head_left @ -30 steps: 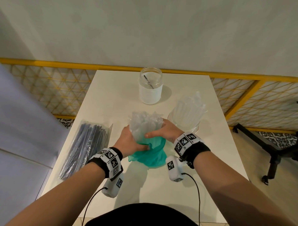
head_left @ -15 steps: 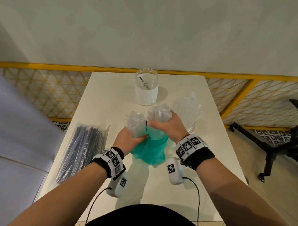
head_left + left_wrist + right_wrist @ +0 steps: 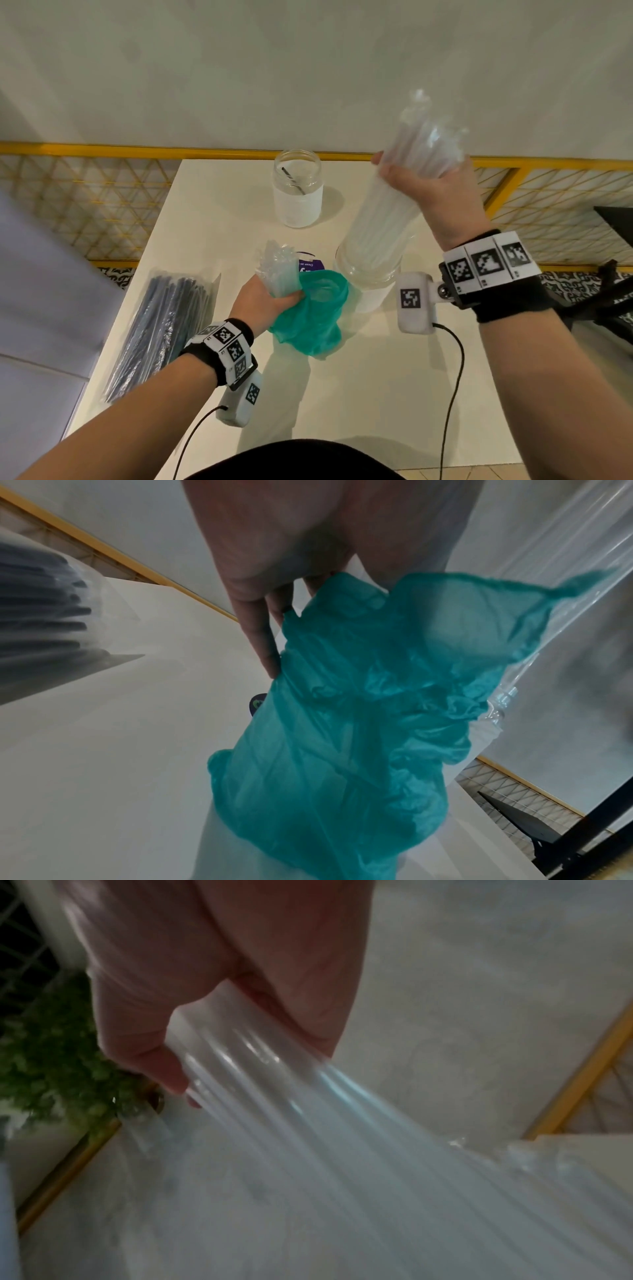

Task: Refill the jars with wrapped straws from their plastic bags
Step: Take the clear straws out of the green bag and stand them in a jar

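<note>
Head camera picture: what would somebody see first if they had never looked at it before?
Probably the right hand, raised high at the right, gripping a big bundle of clear wrapped straws whose lower ends reach into the near jar. Next, the bright teal bag in the middle of the white table, held by the left hand with a smaller bunch of straws.

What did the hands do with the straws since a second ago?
The right hand took a bunch of clear straws out of the green bag and lifted it up over the near jar. The left hand kept holding the bag and the rest. The far jar and dark straw pack stayed put.
</note>
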Demonstrator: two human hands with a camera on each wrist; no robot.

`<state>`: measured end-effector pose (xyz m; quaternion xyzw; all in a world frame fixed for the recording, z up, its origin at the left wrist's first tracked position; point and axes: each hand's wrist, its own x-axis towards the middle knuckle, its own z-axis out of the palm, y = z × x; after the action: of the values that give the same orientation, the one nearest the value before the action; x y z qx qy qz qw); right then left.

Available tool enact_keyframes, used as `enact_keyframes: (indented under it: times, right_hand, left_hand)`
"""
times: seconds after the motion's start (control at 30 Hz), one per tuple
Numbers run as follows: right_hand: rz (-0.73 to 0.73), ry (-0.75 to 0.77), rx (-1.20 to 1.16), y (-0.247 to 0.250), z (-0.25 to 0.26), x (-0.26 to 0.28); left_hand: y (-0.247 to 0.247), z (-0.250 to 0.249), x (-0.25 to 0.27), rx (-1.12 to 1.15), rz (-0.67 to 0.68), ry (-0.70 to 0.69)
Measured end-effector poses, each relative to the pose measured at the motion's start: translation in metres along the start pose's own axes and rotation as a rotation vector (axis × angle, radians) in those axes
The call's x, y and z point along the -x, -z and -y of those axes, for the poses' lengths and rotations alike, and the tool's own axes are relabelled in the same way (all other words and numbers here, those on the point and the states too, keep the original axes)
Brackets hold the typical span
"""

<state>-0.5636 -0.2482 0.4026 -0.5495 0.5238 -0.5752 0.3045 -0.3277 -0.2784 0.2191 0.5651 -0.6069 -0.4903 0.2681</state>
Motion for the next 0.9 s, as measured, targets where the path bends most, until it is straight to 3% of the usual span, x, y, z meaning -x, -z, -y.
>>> enact_keyframes:
  times: [0.2,0.37,0.5,0.57,0.7,0.8,0.9]
  right_hand:
    - [0.17,-0.129,0.094,-0.01,-0.034,0.007]
    - [-0.109,-0.359,0.064,-0.011,-0.089,0.009]
    - [-0.181,-0.428,0.054,-0.015,-0.107,0.018]
    - [-0.214,-0.353,0.076,-0.014,-0.097,0.015]
    - [-0.209,-0.031,0.157,-0.004,-0.073,0.005]
    - [-0.075,0.117,0.512,-0.002,-0.083,0.003]
    - [0.062,0.089,0.849,-0.005,-0.112,0.014]
  left_hand:
    - [0.0,-0.001,0.003,0.023,0.003,0.006]
    - [0.002,-0.001,0.007,0.028,0.023,-0.016]
    - [0.002,-0.002,0.007,0.028,0.022,-0.031]
    - [0.002,-0.002,0.006,0.019,0.026,-0.032]
    - [0.003,-0.003,0.006,0.01,0.036,-0.027]
    - [0.003,0.0,0.006,0.013,0.042,-0.027]
    - [0.004,0.0,0.006,0.004,0.044,-0.027]
